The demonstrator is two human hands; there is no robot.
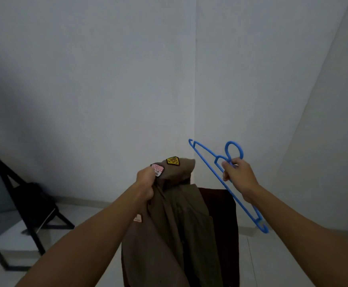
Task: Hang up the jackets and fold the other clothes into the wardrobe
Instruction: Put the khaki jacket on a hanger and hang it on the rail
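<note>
My left hand (pixel 146 183) grips an olive-brown jacket (pixel 175 230) near its shoulder and holds it up in front of me. The jacket bears a yellow patch (pixel 173 160) and a red-and-white striped patch (pixel 157 168) at the top, and its body hangs down out of frame. My right hand (pixel 238 175) is closed on a blue plastic hanger (pixel 210 162) just below its round hook. The hanger tilts diagonally, to the right of the jacket and apart from it. A dark brown garment (pixel 225 220) hangs behind the jacket.
A white wall corner (pixel 196 79) fills the background. At the lower left stands a black folding frame (pixel 30 204) with a dark bag (pixel 32 195) on it, over a white surface (pixel 9 239). Pale floor (pixel 272 255) lies below.
</note>
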